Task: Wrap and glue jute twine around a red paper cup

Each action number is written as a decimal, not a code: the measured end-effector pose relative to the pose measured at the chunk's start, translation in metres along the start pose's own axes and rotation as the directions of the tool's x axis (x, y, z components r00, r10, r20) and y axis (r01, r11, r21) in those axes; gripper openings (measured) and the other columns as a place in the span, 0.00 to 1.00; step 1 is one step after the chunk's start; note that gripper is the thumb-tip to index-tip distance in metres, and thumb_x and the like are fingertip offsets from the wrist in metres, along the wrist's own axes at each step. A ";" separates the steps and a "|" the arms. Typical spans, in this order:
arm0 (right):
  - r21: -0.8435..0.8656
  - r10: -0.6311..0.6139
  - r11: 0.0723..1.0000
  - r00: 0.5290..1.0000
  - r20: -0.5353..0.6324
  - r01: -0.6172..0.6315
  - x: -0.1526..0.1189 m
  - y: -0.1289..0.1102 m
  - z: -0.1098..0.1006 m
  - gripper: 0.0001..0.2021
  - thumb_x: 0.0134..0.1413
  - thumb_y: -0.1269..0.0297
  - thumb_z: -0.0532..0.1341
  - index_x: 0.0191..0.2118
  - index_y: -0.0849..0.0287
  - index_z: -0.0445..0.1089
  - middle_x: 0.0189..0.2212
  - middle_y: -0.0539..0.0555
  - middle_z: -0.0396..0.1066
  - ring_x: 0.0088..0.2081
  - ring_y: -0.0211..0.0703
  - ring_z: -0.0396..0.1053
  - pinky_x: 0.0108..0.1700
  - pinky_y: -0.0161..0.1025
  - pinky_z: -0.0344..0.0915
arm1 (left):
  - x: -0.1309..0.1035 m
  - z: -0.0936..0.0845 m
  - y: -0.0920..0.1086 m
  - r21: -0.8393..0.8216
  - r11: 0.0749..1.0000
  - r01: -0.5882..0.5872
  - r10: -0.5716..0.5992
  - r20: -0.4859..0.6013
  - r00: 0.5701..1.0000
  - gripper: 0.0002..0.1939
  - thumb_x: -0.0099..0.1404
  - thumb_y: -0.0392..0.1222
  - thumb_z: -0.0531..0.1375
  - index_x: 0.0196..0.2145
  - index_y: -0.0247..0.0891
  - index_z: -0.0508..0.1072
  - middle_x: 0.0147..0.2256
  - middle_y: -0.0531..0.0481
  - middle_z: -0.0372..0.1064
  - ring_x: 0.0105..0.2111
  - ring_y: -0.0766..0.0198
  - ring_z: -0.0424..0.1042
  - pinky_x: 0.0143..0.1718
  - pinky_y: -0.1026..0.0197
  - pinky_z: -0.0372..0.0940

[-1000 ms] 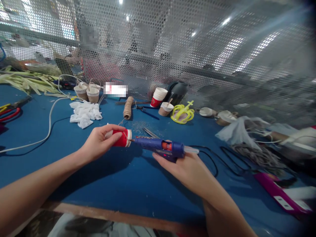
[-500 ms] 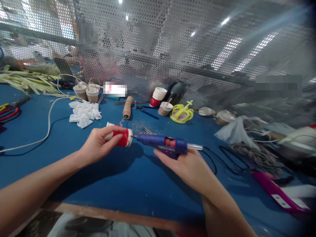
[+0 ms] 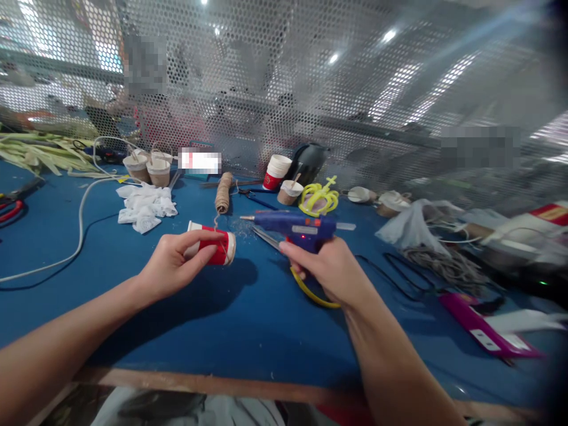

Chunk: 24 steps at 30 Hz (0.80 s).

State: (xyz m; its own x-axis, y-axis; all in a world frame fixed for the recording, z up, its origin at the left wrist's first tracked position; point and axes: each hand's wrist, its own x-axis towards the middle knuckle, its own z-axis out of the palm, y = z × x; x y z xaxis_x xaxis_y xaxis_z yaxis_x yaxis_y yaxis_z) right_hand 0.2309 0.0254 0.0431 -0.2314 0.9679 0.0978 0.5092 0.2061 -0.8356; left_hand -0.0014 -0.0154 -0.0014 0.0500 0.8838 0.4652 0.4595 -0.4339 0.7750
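My left hand (image 3: 177, 263) pinches a red and white paper cup (image 3: 219, 247) lying on its side, its rim end facing right. Twine (image 3: 216, 223) runs from the cup up to a twine roll (image 3: 223, 193) behind it. In my right hand (image 3: 323, 263) is a blue glue gun (image 3: 290, 226), its nozzle pointing left, above and to the right of the cup and apart from it. A clear glue stick pokes out of its back. Scissors with yellow handles (image 3: 310, 291) lie beneath the gun and my right hand, partly hidden.
White crumpled cloth (image 3: 146, 206) and wrapped cups (image 3: 158, 171) stand back left. Stacked cups (image 3: 276, 171) and a yellow crown shape (image 3: 318, 198) are behind the gun. At right are cables and a magenta power strip (image 3: 483, 331). Red-handled cutters (image 3: 13, 210) lie far left.
My right hand has raised the glue gun up and away from the cup, uncovering the scissors. My left hand still holds the cup. The view has shifted slightly.
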 end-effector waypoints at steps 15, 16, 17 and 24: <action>0.118 0.325 0.943 0.938 -0.119 -0.312 0.095 0.050 -0.013 0.15 0.50 0.60 0.60 0.18 0.62 0.61 0.12 0.48 0.60 0.14 0.30 0.59 0.17 0.28 0.59 | 0.005 0.000 0.000 -0.206 0.961 0.183 -0.187 -0.003 0.982 0.15 0.57 0.44 0.57 0.38 0.31 0.74 0.32 0.45 0.74 0.26 0.65 0.71 0.27 0.65 0.67; 0.077 0.321 0.947 0.936 -0.141 -0.313 0.100 0.058 -0.012 0.16 0.49 0.60 0.61 0.18 0.62 0.61 0.11 0.48 0.60 0.14 0.31 0.60 0.17 0.29 0.60 | 0.005 0.000 0.000 -0.214 0.959 0.186 -0.189 0.006 0.982 0.15 0.57 0.44 0.57 0.39 0.31 0.74 0.31 0.45 0.74 0.26 0.65 0.71 0.27 0.65 0.67; 0.035 0.318 0.948 0.935 -0.160 -0.317 0.103 0.065 -0.011 0.16 0.48 0.59 0.61 0.17 0.61 0.60 0.11 0.48 0.60 0.14 0.32 0.60 0.17 0.30 0.60 | 0.005 0.000 0.000 -0.218 0.958 0.187 -0.188 0.015 0.982 0.16 0.58 0.44 0.57 0.39 0.31 0.74 0.31 0.45 0.74 0.26 0.65 0.71 0.28 0.65 0.67; -0.234 0.173 0.944 0.952 -0.254 -0.234 0.094 0.063 -0.015 0.18 0.46 0.62 0.62 0.13 0.59 0.59 0.13 0.54 0.65 0.24 0.39 0.68 0.23 0.30 0.59 | 0.000 0.002 0.000 -0.144 0.984 0.106 -0.104 0.028 0.994 0.15 0.59 0.43 0.55 0.40 0.32 0.73 0.25 0.49 0.73 0.18 0.70 0.66 0.20 0.69 0.63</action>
State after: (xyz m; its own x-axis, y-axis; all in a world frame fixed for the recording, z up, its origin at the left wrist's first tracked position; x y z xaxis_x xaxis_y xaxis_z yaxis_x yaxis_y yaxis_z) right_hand 0.2536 0.1318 0.0083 0.0784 0.9932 0.0861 0.7286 0.0018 -0.6849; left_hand 0.0005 -0.0154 -0.0022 0.0268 0.9285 0.3704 0.3292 -0.3581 0.8737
